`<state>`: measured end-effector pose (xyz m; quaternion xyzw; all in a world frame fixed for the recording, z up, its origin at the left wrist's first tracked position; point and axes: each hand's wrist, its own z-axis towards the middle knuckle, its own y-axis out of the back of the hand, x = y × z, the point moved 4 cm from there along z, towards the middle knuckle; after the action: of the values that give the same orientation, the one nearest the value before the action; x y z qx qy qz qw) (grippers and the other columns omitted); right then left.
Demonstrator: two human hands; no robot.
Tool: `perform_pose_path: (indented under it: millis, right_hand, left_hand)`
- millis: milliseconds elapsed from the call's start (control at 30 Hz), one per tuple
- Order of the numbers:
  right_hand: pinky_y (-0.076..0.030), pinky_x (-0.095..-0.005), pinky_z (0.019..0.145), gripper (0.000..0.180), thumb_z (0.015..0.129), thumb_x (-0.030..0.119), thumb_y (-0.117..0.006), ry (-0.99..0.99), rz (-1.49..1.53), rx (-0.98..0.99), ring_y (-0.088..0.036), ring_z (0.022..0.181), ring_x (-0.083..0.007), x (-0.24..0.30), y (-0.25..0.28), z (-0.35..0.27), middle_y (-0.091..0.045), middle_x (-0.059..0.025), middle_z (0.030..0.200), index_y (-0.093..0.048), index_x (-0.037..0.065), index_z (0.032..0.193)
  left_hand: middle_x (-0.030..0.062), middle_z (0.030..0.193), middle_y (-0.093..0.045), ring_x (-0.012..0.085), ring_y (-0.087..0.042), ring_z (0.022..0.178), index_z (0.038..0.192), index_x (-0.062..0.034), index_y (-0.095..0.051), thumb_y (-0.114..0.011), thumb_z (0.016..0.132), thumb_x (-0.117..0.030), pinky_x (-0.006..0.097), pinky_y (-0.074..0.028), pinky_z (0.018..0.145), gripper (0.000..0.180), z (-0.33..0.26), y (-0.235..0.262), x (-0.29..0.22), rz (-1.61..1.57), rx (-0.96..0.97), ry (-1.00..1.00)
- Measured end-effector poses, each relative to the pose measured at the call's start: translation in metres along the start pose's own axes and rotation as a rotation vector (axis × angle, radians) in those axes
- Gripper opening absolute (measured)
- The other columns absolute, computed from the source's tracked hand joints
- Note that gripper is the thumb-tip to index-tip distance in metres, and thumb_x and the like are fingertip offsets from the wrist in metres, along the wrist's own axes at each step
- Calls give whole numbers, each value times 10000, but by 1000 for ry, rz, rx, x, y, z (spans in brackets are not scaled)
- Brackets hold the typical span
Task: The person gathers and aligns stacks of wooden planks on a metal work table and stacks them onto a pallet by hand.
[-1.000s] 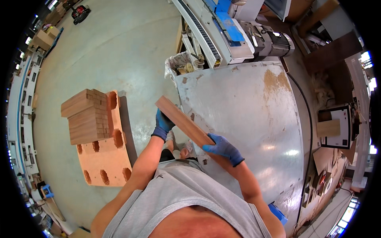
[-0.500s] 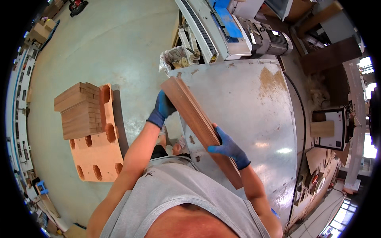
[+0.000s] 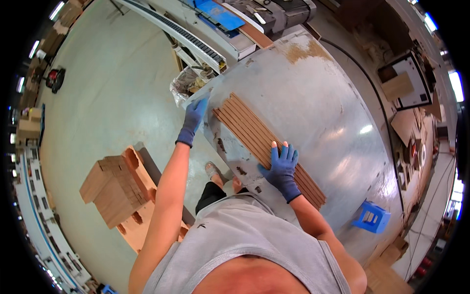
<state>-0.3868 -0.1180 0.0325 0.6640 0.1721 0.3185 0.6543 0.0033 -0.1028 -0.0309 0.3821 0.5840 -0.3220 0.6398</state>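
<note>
A row of narrow brown wooden planks [image 3: 254, 128], side by side on their long edges, lies slantwise on the grey metal table [image 3: 338, 117]. My right hand [image 3: 283, 169], in a blue glove with bare fingertips, rests over the planks toward their near end, fingers spread. Off the table's left edge, my left hand [image 3: 196, 115] reaches out, gloved in blue too, apart from the planks. Its fingers look stretched out and I see nothing in them. A brown board [image 3: 247, 27] lies on the machine beyond the table.
The machine [image 3: 196, 36] with its roller rail stands ahead. A lined waste bin [image 3: 183, 85] is by the table's far left corner. On the floor at left, stacked planks [image 3: 115, 191] sit on a wooden pallet [image 3: 142, 220]. A blue stool [image 3: 373, 217] stands right; a black cable [image 3: 364, 73] runs along the table.
The planks held between both hands now lie on the table. My left hand has let go and moved up and left; my right hand flattened onto them. The view has turned.
</note>
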Motion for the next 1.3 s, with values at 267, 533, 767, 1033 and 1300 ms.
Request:
perform_pose_path:
  millis: [267, 533, 767, 1033, 1300]
  right_hand:
    - [-254, -715, 1082, 1019, 680, 481, -825, -114, 19, 99, -349, 1339, -539, -9, 13, -16, -366, -350, 1454, -404, 12, 1482]
    - [-219, -724, 1103, 1049, 674, 504, -834, -130, 13, 95, -314, 1374, -539, -18, 13, -30, -336, -351, 1474, -390, 9, 1485]
    - [-310, -660, 1042, 998, 689, 483, -827, -32, -55, 76, -412, 1260, -484, -25, 8, -33, -404, -311, 1390, -415, 17, 1469]
    - [-419, -546, 912, 920, 700, 447, -827, 85, -61, -8, -516, 1092, -451, -14, 1, -32, -504, -257, 1208, -476, 5, 1428]
    - [-498, -476, 918, 896, 711, 304, -830, 106, 483, 273, -591, 1092, -376, 55, -15, -4, -573, -226, 1183, -449, -66, 1433]
  left_hand:
    - [106, 1332, -657, 175, -591, 1218, 1360, 24, -603, -544, 1058, -311, 301, -428, 1072, 455, 37, -57, 16, -62, 282, 113]
    - [106, 1420, -599, 188, -521, 1337, 1416, 23, -550, -486, 1080, -366, 300, -360, 1151, 519, 11, -76, 11, -66, 322, 150]
    - [121, 1411, -599, 188, -563, 1287, 1397, 22, -571, -509, 1067, -391, 276, -388, 1123, 533, -1, -78, -5, -138, 265, 100]
    - [108, 1287, -674, 237, -686, 1091, 1350, 9, -589, -552, 1039, -339, 366, -546, 969, 469, -58, -27, 18, -799, -415, 449]
    - [24, 1196, -697, 163, -703, 959, 1305, -96, -635, -614, 1011, -388, 307, -580, 812, 415, -240, -56, 18, -1014, -402, 671]
